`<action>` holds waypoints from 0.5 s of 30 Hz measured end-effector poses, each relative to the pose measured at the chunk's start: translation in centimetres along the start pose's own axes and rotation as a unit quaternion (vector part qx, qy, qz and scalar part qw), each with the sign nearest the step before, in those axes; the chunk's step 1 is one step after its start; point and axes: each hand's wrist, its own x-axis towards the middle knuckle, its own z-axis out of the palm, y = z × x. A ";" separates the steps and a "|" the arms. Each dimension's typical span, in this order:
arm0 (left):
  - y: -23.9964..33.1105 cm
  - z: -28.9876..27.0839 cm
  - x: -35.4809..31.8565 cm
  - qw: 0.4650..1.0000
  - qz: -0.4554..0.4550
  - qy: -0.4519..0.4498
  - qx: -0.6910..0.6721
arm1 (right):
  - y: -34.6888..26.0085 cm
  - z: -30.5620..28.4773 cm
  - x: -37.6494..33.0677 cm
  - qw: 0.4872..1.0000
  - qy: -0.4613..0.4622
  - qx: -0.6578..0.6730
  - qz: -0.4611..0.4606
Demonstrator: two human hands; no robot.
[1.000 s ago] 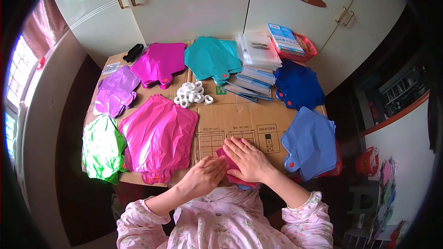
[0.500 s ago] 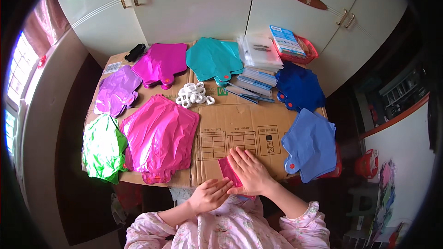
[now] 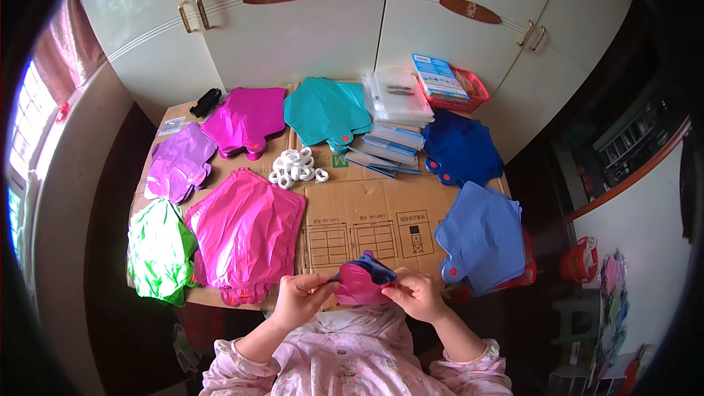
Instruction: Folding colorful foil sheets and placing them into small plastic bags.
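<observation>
Both my hands hold a small folded bundle (image 3: 363, 281), pink with a blue layer showing at its top, lifted just off the near edge of the cardboard-covered table (image 3: 370, 216). My left hand (image 3: 299, 297) pinches its left side and my right hand (image 3: 411, 295) grips its right side. A flat pink bag stack (image 3: 246, 235) lies just left of my left hand. A light blue bag stack (image 3: 484, 235) lies right of my right hand.
Further stacks lie around the table: green (image 3: 158, 249), lilac (image 3: 176, 169), magenta (image 3: 246, 119), teal (image 3: 326, 111), dark blue (image 3: 462, 148). White rings (image 3: 295, 167) sit mid-table. Clear packets (image 3: 400, 99) and a red basket (image 3: 469, 88) stand at the back, before white cupboard doors (image 3: 308, 22).
My hands were pressing the pink piece flat on the cardboard. Now they have folded it up and lifted it off the table toward me, one hand on each side.
</observation>
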 end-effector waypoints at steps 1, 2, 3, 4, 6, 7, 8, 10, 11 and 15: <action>-0.3 0.0 0.2 0.999 -0.032 -0.008 -0.031 | -0.1 0.2 0.1 1.000 0.005 0.006 0.020; -0.4 0.0 0.4 0.997 -0.042 0.002 -0.061 | -0.3 0.3 0.3 0.999 0.010 0.012 0.040; -0.5 0.2 0.4 0.994 -0.055 0.010 -0.091 | -0.2 0.5 0.2 0.998 0.015 0.019 0.063; -0.5 0.3 0.5 0.990 -0.068 0.018 -0.121 | -0.1 0.6 0.2 0.997 0.013 0.014 0.074; -0.5 0.2 0.8 0.979 -0.101 0.002 -0.179 | 0.5 0.8 0.2 0.995 0.009 0.004 0.097; -0.5 0.1 0.8 0.971 -0.117 -0.005 -0.209 | 0.8 0.8 0.1 0.992 0.006 0.030 0.125; -0.7 0.1 0.9 0.970 -0.124 -0.014 -0.209 | 1.3 0.9 0.0 0.987 0.003 0.056 0.152; -1.4 0.1 0.9 0.968 -0.137 -0.029 -0.210 | 1.8 0.8 -0.1 0.979 -0.015 0.087 0.183; -1.6 0.1 0.9 0.969 -0.139 -0.027 -0.201 | 2.0 0.7 -0.2 0.977 -0.028 0.093 0.187; -1.6 -0.1 1.0 0.973 -0.148 -0.023 -0.175 | 0.9 0.2 0.4 0.953 -0.044 0.237 0.183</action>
